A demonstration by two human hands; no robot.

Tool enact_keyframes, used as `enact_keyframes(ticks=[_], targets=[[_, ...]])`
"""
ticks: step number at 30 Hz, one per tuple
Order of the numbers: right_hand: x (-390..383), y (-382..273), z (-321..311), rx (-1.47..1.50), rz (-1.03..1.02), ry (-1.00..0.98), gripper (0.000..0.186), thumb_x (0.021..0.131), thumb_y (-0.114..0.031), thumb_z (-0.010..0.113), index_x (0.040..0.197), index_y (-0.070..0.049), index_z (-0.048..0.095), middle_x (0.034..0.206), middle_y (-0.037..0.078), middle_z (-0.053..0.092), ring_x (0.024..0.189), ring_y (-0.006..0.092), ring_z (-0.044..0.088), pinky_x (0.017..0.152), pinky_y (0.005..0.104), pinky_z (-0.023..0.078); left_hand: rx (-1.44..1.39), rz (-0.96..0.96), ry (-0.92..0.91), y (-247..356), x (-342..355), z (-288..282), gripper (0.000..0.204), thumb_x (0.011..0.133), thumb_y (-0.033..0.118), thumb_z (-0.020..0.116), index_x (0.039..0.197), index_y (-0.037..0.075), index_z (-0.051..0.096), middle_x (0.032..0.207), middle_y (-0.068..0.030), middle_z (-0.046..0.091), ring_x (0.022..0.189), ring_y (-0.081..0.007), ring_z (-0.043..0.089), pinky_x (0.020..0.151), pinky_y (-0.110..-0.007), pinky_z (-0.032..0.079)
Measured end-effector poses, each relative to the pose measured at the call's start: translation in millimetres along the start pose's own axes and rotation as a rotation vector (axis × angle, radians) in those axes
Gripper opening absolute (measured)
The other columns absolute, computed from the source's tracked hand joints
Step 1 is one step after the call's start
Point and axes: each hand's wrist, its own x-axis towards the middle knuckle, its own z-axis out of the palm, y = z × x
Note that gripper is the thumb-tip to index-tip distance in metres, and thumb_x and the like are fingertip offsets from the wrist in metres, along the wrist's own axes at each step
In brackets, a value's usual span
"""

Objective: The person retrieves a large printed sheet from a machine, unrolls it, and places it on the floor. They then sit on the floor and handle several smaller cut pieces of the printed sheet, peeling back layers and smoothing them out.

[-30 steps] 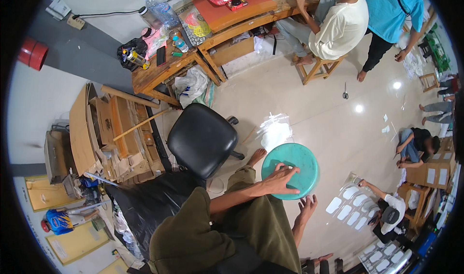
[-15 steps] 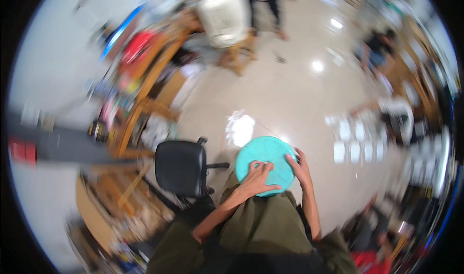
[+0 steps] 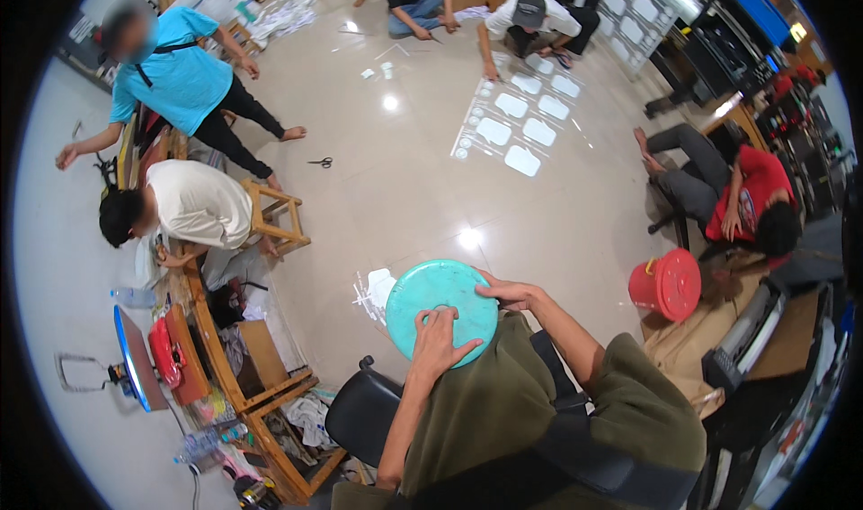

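L hand (image 3: 436,344) bent-fingered at teal lid's (image 3: 415,287) mid-top, thumb spread — pinch there, can't tell; R hand (image 3: 511,292) pinching its right rim, lid held over lap (image 3: 476,393), not yet set down — underside hidden.

The left of two fisheye cameras worn side by side on the head looks steeply down over the olive-clothed lap (image 3: 476,393); the round turquoise plastic disc (image 3: 441,287) sits near, towards six o'clock, while glossy beige floor (image 3: 557,222) recedes towards twelve.
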Motion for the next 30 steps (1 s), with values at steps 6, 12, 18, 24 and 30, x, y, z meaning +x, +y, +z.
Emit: enact_keyframes(ticks=[6, 12, 18, 24, 30], targets=[[2.9, 110.7, 36.2, 0.369, 0.253, 0.354, 0.092, 0.082, -0.083, 0.04, 0.138, -0.01, 0.05, 0.095, 0.002, 0.055, 0.084, 0.0152, 0.049, 0.082, 0.0322, 0.038, -0.072, -0.072, -0.02, -11.9, -73.7, 2.0, 0.066, 0.07, 0.052, 0.079, 0.106, 0.003, 0.053, 0.1, -0.0121, 0.058, 0.1, -0.0298, 0.055, 0.099, -0.047, 0.026], [-14.6, 153.4, 24.8, 0.408, -0.045, 0.561, 0.069, 0.092, -0.055, 0.053, 0.142, -0.01, 0.037, 0.115, 0.006, 0.059, 0.098, 0.0187, 0.055, 0.091, 0.0397, 0.043, -0.181, -0.094, -0.067, -12.8, -85.4, 8.9, 0.067, 0.076, 0.05, 0.077, 0.113, 0.002, 0.049, 0.102, -0.0126, 0.057, 0.1, -0.0283, 0.054, 0.1, -0.047, 0.025], [-63.8, 120.3, 10.5, 0.286, -0.171, 0.756, 0.062, 0.091, -0.045, 0.06, 0.133, 0.0, 0.052, 0.126, 0.017, 0.06, 0.109, 0.0261, 0.059, 0.096, 0.0395, 0.047, -0.202, -0.046, -0.161, 0.8, -56.7, 49.8, 0.07, 0.081, 0.05, 0.072, 0.122, 0.001, 0.044, 0.111, -0.0183, 0.057, 0.108, -0.033, 0.053, 0.103, -0.048, 0.023], [-134.2, 147.2, -54.9, -0.509, 0.088, 1.056, 0.066, 0.087, -0.057, 0.059, 0.134, -0.01, 0.055, 0.124, 0.014, 0.061, 0.123, 0.0274, 0.05, 0.106, 0.0344, 0.035, -0.134, -0.09, -0.303, 51.8, 0.4, 98.7, 0.069, 0.082, 0.052, 0.069, 0.122, 0.002, 0.043, 0.114, -0.0192, 0.057, 0.112, -0.0345, 0.052, 0.104, -0.05, 0.02], [-216.1, 272.6, -181.0, -0.301, 0.067, 1.039, 0.068, 0.084, -0.054, 0.057, 0.123, 0.001, 0.06, 0.123, 0.024, 0.061, 0.116, 0.0367, 0.058, 0.098, 0.0428, 0.045, -0.1, -0.15, -0.427, 80.1, 73.2, 147.6, 0.065, 0.081, 0.051, 0.071, 0.12, 0.007, 0.045, 0.112, -0.0164, 0.058, 0.109, -0.0338, 0.054, 0.102, -0.051, 0.021]])
